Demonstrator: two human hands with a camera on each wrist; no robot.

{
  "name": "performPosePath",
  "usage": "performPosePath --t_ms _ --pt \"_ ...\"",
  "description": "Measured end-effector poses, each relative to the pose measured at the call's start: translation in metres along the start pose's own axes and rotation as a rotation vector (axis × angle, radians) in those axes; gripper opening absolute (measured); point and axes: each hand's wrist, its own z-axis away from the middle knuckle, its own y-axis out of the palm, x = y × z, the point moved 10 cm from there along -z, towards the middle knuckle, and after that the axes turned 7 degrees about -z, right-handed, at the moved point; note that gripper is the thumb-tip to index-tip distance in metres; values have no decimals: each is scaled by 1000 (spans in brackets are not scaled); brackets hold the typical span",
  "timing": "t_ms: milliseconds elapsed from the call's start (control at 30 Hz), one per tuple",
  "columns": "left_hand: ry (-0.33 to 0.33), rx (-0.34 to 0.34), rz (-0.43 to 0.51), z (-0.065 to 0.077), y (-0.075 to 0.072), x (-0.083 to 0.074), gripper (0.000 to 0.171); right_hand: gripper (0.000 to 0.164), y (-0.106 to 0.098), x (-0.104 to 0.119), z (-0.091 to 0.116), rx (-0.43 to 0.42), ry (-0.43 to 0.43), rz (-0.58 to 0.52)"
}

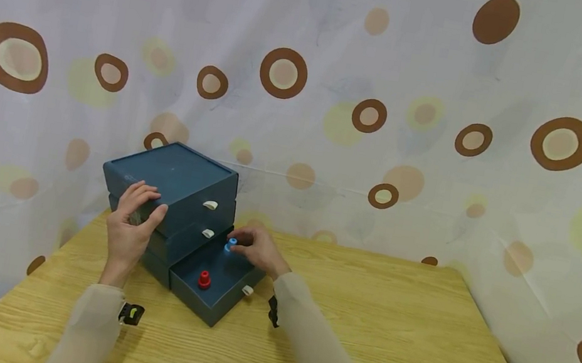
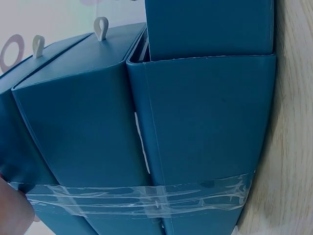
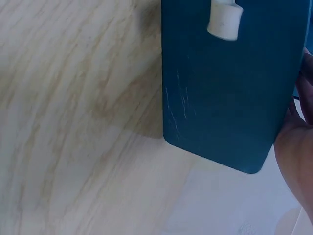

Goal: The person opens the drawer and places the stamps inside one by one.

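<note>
A dark blue box of stacked drawers (image 1: 172, 172) stands at the table's left, its bottom drawer (image 1: 212, 315) pulled out. My left hand (image 1: 128, 232) rests on the box's top left edge, fingers extended and thumb spread toward the front corner. Over the far end of the open drawer, my right hand (image 1: 260, 249) pinches a small light-blue stepped cylinder (image 1: 231, 243) between thumb and fingers. A red stepped cylinder (image 1: 203, 280), wider at its base, stands upright in the drawer's near part. In the right wrist view the drawer front (image 3: 225, 98) hides the cylinders.
White loop tabs (image 1: 211, 205) stick out from the drawer fronts. Clear tape (image 2: 146, 200) runs across the box's side. The wooden table (image 1: 386, 336) extends to the right, and a patterned curtain (image 1: 320, 142) hangs behind it.
</note>
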Motion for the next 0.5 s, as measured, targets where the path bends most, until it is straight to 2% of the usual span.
performPosePath --t_ms 333,500 --pt "7 -9 9 -1 -1 1 24 23 8 -6 -1 29 51 21" --pt "11 -9 -3 -1 -2 2 23 24 11 -6 -3 62 49 81"
